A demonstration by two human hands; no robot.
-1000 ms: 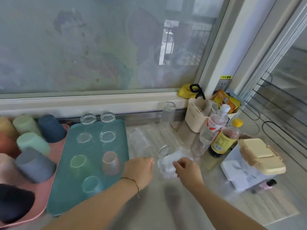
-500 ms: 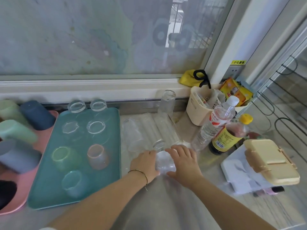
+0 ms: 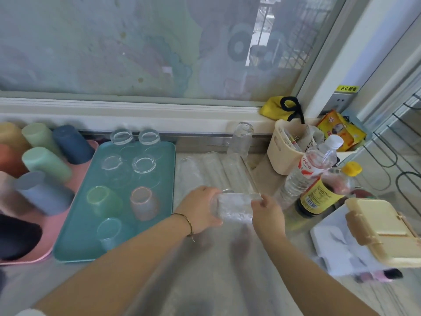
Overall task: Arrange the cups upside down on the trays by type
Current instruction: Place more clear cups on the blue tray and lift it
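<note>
Two bare hands meet just below the middle of the view, holding one clear textured glass (image 3: 234, 206) on its side between them. The left hand (image 3: 198, 210), with a thin bracelet at the wrist, has its fingers (image 3: 213, 222) curled round the glass's left end. The right hand (image 3: 267, 210) grasps the right end between thumb and bent fingers. Motion blur hides whether the glass touches the pale surface (image 3: 216, 281) beneath it.

At 9 o'clock from the hands lies a teal tray (image 3: 75, 236). On it stand upside-down clear glasses (image 3: 144, 164) at its far end and tinted glasses (image 3: 102, 200), green, pink and blue, nearer the person. Further out at 9 o'clock, touching the teal tray, is a pink tray (image 3: 49, 249) carrying upside-down coloured plastic cups (image 3: 45, 163).

At 12 o'clock, just beyond the hands, more clear glasses lie on their sides (image 3: 189, 176) on the surface, and a tall clear glass (image 3: 241, 142) stands by the window sill.

At 2 o'clock stand a water bottle (image 3: 312, 169) and a dark sauce bottle (image 3: 323, 192) with a yellow cap, beside a beige basket (image 3: 287, 153). At 3 o'clock sits a beige box (image 3: 385, 231).
</note>
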